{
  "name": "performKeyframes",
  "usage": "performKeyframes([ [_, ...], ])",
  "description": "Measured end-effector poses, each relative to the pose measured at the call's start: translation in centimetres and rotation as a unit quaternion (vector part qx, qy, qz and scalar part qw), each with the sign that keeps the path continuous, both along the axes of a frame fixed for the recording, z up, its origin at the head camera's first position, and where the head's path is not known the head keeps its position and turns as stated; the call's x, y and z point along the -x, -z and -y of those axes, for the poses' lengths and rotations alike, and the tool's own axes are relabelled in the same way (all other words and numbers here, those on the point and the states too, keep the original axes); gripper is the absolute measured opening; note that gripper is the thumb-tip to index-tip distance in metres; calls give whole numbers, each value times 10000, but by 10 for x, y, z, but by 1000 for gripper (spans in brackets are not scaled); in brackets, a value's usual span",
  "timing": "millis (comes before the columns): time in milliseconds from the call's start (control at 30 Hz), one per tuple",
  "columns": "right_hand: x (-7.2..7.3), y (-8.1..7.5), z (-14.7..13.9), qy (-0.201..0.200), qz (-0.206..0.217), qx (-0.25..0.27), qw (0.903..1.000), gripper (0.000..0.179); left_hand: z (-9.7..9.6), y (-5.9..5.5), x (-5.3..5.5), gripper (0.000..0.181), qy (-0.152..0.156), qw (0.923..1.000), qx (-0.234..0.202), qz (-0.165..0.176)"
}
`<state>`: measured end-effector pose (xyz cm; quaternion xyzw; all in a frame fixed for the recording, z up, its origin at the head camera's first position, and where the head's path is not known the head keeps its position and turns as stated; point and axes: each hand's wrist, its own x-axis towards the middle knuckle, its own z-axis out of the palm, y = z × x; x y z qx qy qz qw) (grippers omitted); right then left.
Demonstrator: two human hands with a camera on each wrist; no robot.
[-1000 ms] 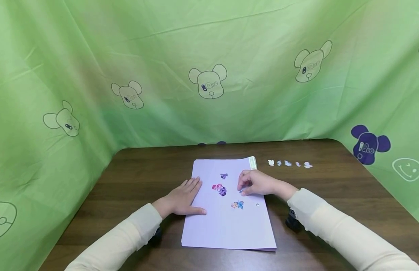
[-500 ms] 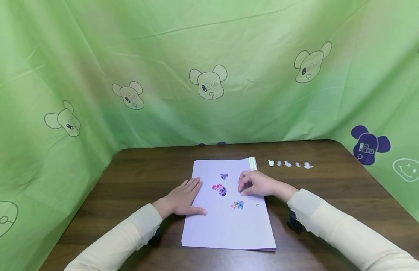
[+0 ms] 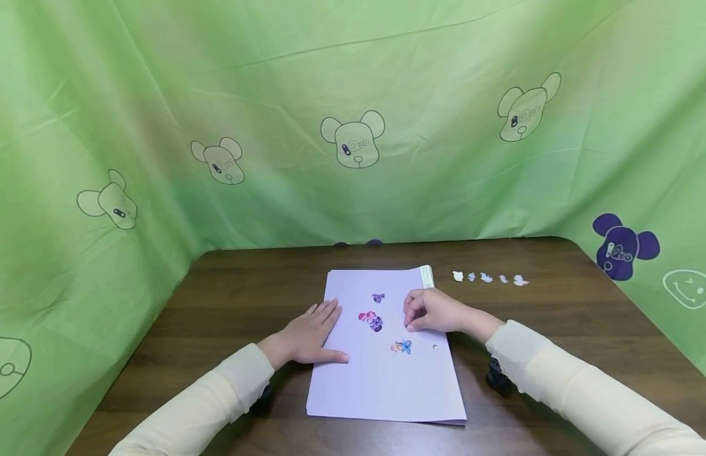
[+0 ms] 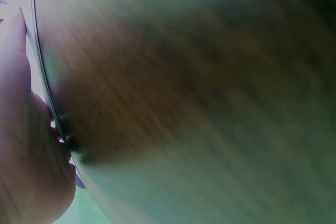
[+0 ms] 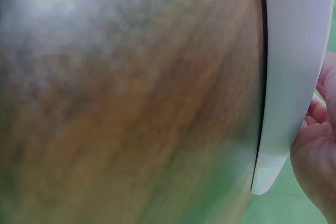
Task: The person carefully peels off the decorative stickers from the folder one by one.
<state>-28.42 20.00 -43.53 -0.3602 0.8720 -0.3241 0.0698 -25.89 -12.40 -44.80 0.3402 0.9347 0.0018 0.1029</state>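
A pad of pale lilac-white paper (image 3: 381, 386) lies on the table, with small character stickers on it. There is a purple sticker (image 3: 378, 297) near the top, a pink and purple pair (image 3: 371, 321) below it, and an orange and blue sticker (image 3: 401, 346) lower right. My left hand (image 3: 310, 332) rests flat on the pad's left edge, fingers straight and thumb out. Over the right half, my right hand (image 3: 435, 310) pinches at the paper surface with thumb and fingertips together. A small bluish sticker showed there earlier; the fingers now cover it.
Beyond the pad's upper right corner, several small pale cut-outs (image 3: 487, 277) lie in a row on the brown wooden table (image 3: 239, 285). A tiny round spot (image 3: 435, 346) shows on the pad near its right edge. A green printed curtain (image 3: 284, 209) encloses the table.
My right hand shifts very slightly, and the bit of blue at its fingertips goes out of sight. The left hand and the pad stay in place.
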Motion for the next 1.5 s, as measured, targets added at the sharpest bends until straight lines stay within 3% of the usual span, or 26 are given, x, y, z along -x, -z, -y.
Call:
performKeyframes([
  [567,-3,0,1,119,-268,-145,9995,12,0,-3,0,106,23,10000,-2,43],
  [900,-1,-3,1,50,-148,356,9992,15,-1,-3,-1,106,8,10000,-16,53],
  [1500,-5,-7,-1,683,622,989,9908,9,-1,-4,-1,106,-2,10000,28,51],
])
